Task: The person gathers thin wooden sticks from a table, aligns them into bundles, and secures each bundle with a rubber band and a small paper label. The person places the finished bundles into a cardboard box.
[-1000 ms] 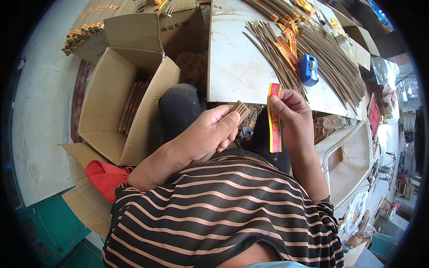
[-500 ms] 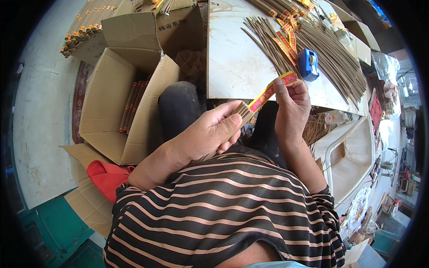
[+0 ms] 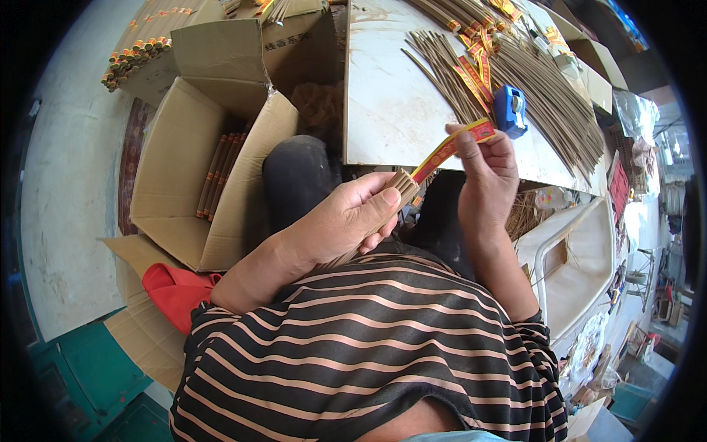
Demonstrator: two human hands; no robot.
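Note:
A bundle of brown incense sticks (image 3: 402, 184) lies in my left hand (image 3: 361, 214), whose fingers are wrapped round it close to my shirt. From the bundle's end a red and yellow paper band (image 3: 440, 153) runs up to my right hand (image 3: 487, 163). My right thumb and fingers pinch the band's far end, holding it stretched out in a slight curve. How the band's other end sits against the sticks is partly hidden by my left hand. Just beyond my right hand, a blue tape dispenser (image 3: 510, 110) stands on the white table (image 3: 390, 110).
Loose incense sticks (image 3: 545, 103) spread over the table's right part, with more paper bands (image 3: 475, 74) among them. On my left an open cardboard box (image 3: 169, 169) holds several banded bundles (image 3: 219, 177). Right of me stands a white basin (image 3: 578, 272). A red cloth (image 3: 175, 295) lies near my left elbow.
My right hand has moved slightly right, and the paper band now bows more between my hands. My left hand keeps its hold on the incense bundle.

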